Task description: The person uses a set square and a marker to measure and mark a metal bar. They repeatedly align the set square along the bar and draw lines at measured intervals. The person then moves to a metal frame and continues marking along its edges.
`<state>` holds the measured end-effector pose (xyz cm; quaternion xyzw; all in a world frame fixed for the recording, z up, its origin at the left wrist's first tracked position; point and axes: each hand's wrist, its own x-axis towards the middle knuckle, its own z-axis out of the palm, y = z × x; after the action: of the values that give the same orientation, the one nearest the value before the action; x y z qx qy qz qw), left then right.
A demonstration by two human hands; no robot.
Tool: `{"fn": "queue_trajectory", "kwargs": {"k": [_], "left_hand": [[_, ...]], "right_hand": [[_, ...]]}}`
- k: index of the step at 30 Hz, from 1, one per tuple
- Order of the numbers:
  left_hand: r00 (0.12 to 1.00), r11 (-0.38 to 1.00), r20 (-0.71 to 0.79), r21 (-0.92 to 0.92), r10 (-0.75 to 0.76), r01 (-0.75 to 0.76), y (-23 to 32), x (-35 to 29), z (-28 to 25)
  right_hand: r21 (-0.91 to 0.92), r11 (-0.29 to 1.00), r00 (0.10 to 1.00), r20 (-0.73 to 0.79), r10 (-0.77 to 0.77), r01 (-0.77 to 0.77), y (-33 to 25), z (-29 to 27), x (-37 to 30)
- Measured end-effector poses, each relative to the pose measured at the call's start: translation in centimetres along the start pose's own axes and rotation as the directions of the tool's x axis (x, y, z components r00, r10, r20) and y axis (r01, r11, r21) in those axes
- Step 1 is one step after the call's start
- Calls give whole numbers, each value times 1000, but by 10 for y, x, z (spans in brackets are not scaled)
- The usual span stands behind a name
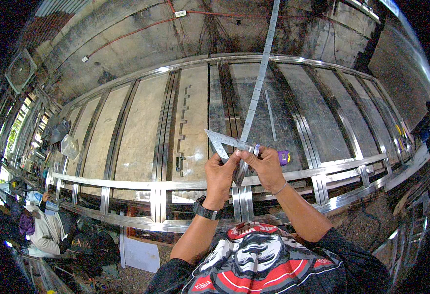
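Fingers gripping ruler, edge rail near, bare panels

Head view from the left of two side-by-side fisheye cameras, facing down and forward past the wearer's shirt; left hand and right hand lie near, the metal frame bows across mid-distance, the wall stands farthest.

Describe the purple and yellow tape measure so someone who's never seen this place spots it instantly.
Start with the big silver metal frame spanning the view. On its near side, find the person's right hand; the tape measure shows just to the right of it. Its compact purple-and-yellow body sets it apart from the long, straight silver ruler nearby.
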<state>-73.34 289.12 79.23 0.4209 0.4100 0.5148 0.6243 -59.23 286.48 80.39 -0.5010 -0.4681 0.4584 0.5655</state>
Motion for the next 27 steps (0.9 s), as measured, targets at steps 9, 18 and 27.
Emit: {"fn": "queue_trajectory", "kwargs": {"k": [9, 18, 27], "left_hand": [[997, 997, -43, -46, 66, -68, 5, -6, 6], [998, 994, -24, -89, 61, -63, 6, -11, 8], [999, 996, -47, -86, 17, -21, 12, -9, 3]], "right_hand": [[83, 995, 999, 9, -48, 47, 12, 5, 2], [130, 989, 997, -49, -67, 73, 26, 6, 4], [126, 991, 999, -4, -41, 42, 9, 10, 2]]}}
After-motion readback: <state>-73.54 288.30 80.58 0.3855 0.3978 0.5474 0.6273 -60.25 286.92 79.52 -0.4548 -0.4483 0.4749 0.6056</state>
